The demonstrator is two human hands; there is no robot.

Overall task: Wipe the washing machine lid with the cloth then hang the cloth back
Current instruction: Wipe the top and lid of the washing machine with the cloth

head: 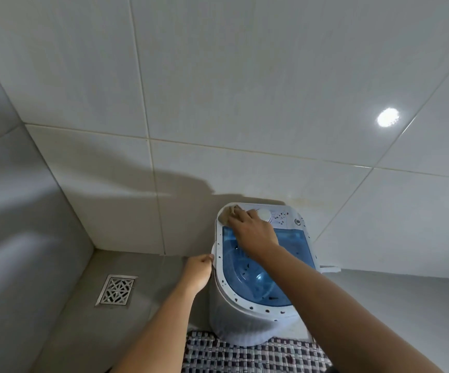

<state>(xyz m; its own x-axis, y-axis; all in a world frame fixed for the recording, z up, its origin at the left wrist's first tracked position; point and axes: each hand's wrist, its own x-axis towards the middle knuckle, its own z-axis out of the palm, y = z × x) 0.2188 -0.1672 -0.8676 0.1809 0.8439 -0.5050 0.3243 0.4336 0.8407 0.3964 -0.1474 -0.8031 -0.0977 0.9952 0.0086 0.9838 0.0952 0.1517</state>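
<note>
Cloth (pixel 230 212) pressed flat on the far left corner of the washing machine lid (pixel 255 267), under the fingers of the right hand (pixel 253 232), palm down. Left hand (pixel 199 270) curled closed against the lid's left edge. Machine standing on a woven mat (pixel 244 356), floor drain (pixel 117 290) well to the left.

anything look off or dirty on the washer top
Yes: dark specks dot the white rim of the washing machine lid, the blue window and the control panel near the dial. The right hand presses the cloth at the far left corner; the left hand steadies the side.
</note>
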